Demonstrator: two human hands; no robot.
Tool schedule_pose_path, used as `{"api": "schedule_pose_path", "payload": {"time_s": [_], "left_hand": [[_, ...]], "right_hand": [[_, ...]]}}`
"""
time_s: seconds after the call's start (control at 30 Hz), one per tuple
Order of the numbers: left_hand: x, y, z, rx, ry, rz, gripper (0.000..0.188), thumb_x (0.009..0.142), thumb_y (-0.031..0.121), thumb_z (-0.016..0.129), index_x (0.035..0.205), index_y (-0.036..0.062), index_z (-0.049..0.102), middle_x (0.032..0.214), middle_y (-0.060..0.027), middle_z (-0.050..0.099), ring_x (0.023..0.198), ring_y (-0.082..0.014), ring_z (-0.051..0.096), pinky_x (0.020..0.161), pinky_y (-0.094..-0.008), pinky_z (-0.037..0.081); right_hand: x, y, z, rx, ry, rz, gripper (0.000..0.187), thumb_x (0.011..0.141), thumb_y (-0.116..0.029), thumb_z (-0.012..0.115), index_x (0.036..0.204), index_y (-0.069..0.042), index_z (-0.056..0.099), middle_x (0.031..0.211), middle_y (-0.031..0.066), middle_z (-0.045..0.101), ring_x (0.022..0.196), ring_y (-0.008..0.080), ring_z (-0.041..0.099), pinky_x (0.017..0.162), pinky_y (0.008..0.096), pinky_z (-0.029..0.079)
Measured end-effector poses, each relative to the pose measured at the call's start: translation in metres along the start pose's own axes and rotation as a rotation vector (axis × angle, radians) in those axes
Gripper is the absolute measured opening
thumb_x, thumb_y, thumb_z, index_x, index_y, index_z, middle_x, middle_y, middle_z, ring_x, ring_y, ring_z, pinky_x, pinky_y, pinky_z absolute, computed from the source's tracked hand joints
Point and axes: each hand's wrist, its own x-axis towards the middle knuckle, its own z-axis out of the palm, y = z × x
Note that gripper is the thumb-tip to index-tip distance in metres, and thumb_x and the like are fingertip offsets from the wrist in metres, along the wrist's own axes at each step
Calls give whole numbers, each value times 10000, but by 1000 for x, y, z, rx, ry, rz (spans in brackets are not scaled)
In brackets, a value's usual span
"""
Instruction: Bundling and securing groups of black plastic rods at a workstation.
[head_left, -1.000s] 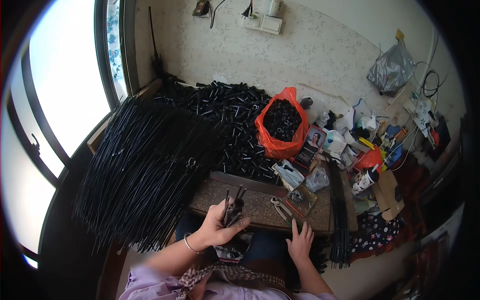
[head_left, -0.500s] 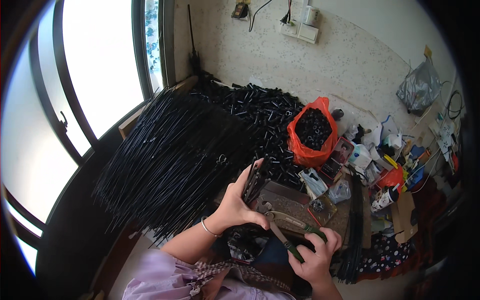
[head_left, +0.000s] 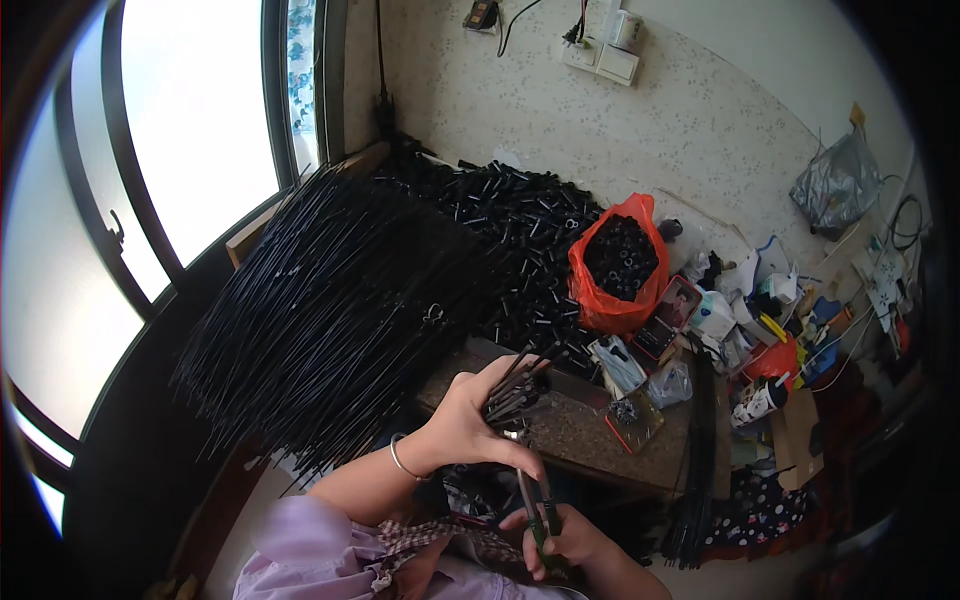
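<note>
A small bundle of thin black rods [head_left: 516, 392] is gripped in my left hand [head_left: 462, 422], with the ends sticking up and out past my fingers. My right hand [head_left: 572, 542] is wrapped round the green handles of a pair of pliers [head_left: 528, 490]. The pliers point upward, their metal head just below the bundle and close to my left thumb. In this view the handles lie near each other. Part of the jaws is hidden, so what they grip cannot be made out.
A large heap of long black rods [head_left: 310, 320] lies left, beside a pile of short black tubes [head_left: 520, 225]. A red plastic bag [head_left: 600, 312] holds small black rings. Right of it are a phone [head_left: 668, 318], a patterned cup [head_left: 757, 402] and clutter. The brown worktop [head_left: 580, 430] edges toward me.
The pliers' handles have come together and swung more upright. My right hand has moved left and nearer to me. My left hand and its rods have shifted slightly down.
</note>
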Motion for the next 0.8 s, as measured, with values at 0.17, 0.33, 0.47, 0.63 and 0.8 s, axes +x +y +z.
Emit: {"api": "schedule_pose_path", "payload": {"time_s": [0.17, 0.33, 0.47, 0.63, 0.8], "left_hand": [[-7, -1, -9, -46, 186, -43, 843, 472, 288, 901, 1144, -28, 502, 991, -71, 624, 886, -104, 591, 789, -241, 468], [-10, 1, -12, -470, 127, -146, 839, 412, 299, 918, 1075, -44, 536, 835, -41, 616, 637, -51, 542, 552, -202, 412], [3, 2, -3, -359, 25, -181, 651, 450, 299, 906, 939, 1, 597, 742, 1, 567, 631, -41, 488, 541, -193, 356], [8, 14, -7, -105, 154, -101, 688, 449, 380, 901, 927, -1, 584, 648, 58, 469, 583, -29, 432, 518, -175, 334], [3, 3, -14, -321, 3, -112, 641, 479, 314, 898, 945, 12, 577, 766, 27, 572, 703, -57, 500, 623, -196, 398]], "right_hand": [[5, -38, 19, -1208, 755, -456, 585, 700, -199, 758, 1137, 1, 426, 707, 64, 583, 574, 137, 588, 540, 259, 470], [-2, -24, 17, -211, 199, -122, 345, 831, -206, 649, 1013, 41, 490, 676, 85, 579, 548, 145, 570, 510, 243, 454], [11, -30, 17, -346, 166, 41, 361, 762, -107, 681, 1048, 13, 497, 672, 43, 578, 547, 112, 557, 513, 227, 440], [6, -44, 9, -1763, 968, -864, 438, 681, -89, 639, 1074, 13, 477, 849, 157, 556, 672, 328, 570, 602, 395, 474], [-10, -22, 12, -13, 217, -49, 361, 816, -233, 664, 943, 87, 555, 668, 116, 600, 541, 190, 590, 502, 272, 461]]}}
